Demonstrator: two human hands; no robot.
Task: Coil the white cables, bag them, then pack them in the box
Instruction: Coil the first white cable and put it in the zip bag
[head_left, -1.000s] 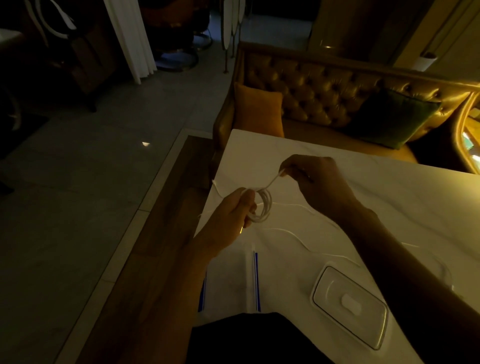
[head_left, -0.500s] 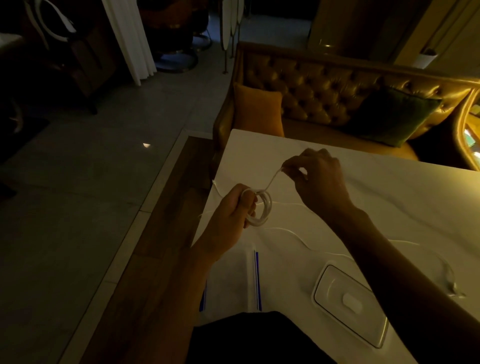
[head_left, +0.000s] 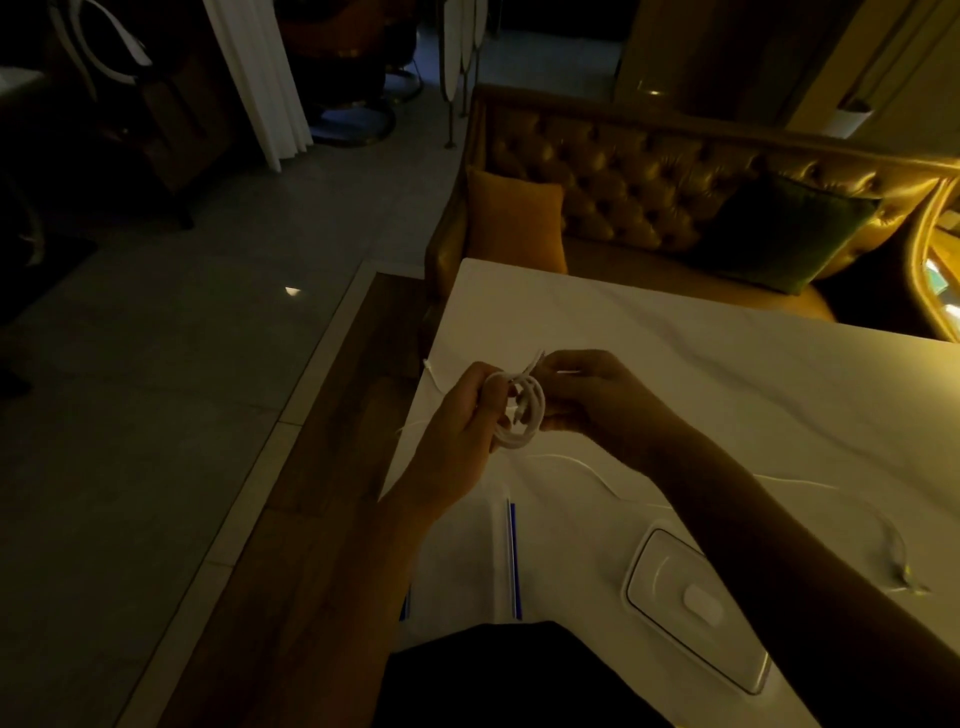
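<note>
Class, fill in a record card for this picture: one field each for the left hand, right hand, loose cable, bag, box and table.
left hand: grips the coiled white cable above the table
right hand: pinches that cable's free end at the top of the coil
loose thin white cable: lies uncoiled on the table, passing behind the right forearm
clear zip bag with blue seal strip: flat at the near edge
clear rectangular plastic box: right of the bag, appears closed
white marble-look table: carries the bag, the box and the loose cable
</note>
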